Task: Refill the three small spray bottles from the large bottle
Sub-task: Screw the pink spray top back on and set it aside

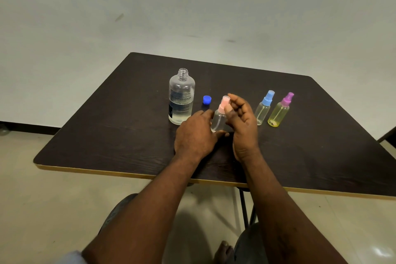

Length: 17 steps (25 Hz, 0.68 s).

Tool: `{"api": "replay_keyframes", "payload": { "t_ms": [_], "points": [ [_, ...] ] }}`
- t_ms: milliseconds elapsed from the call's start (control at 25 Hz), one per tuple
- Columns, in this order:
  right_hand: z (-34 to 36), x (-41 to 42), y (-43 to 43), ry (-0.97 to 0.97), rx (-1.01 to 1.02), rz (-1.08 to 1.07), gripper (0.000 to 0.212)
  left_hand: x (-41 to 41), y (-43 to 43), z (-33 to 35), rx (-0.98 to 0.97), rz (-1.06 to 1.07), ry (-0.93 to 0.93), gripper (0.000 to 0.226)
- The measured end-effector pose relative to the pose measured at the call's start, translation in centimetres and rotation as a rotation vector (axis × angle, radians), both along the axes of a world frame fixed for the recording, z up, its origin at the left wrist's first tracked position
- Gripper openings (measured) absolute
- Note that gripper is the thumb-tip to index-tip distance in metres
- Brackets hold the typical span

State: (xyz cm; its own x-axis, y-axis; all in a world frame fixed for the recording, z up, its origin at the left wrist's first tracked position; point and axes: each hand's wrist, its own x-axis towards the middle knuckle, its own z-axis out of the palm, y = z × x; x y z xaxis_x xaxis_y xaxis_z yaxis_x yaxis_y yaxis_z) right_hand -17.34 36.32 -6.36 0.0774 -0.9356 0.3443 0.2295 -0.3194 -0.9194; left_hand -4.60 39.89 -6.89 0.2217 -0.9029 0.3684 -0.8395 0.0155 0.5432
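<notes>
The pink-topped spray bottle [218, 121] stands upright between the hands. The left hand [196, 135] curls round its body, and the right hand [243, 122], palm inward, pinches its top. Just beyond the left hand are the uncapped large bottle [181, 98] and a blue cap [207, 99]. Right of the right hand stand the blue-topped bottle [264, 109] and purple-topped bottle [279, 112].

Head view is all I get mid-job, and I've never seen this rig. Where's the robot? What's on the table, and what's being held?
There is no robot: a person works bare-handed, and the one picture comes from a camera on their head, looking forward and down. On the dark table stands the large bottle, uncapped, with some clear liquid; its blue cap lies beside it. To the right stand a blue-topped bottle and a purple-topped bottle. The left hand grips the pink bottle by its body; the right hand seems to pinch its spray top.
</notes>
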Motion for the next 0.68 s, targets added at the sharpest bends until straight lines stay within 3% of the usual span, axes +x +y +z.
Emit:
{"api": "replay_keyframes", "payload": {
  "t_ms": [200, 320, 560, 680],
  "points": [
    [-0.17, 0.16, -0.15, 0.103, -0.007, -0.098, 0.021, -0.05, 0.00, 0.02, 0.000, 0.000, -0.001, 0.048],
    [-0.08, 0.07, -0.07, 0.035, 0.005, -0.035, 0.032, -0.06, 0.05, 0.06, 0.001, 0.009, -0.002, 0.049],
    [-0.20, 0.10, -0.36, 0.071, 0.017, -0.072, 0.012, -0.07, -0.06, -0.07, -0.006, 0.007, 0.022, 0.046],
    [0.16, 0.10, -0.11, 0.027, 0.025, -0.010, 0.024, -0.02, -0.05, -0.05, -0.001, 0.008, 0.019, 0.045]
  ]
}}
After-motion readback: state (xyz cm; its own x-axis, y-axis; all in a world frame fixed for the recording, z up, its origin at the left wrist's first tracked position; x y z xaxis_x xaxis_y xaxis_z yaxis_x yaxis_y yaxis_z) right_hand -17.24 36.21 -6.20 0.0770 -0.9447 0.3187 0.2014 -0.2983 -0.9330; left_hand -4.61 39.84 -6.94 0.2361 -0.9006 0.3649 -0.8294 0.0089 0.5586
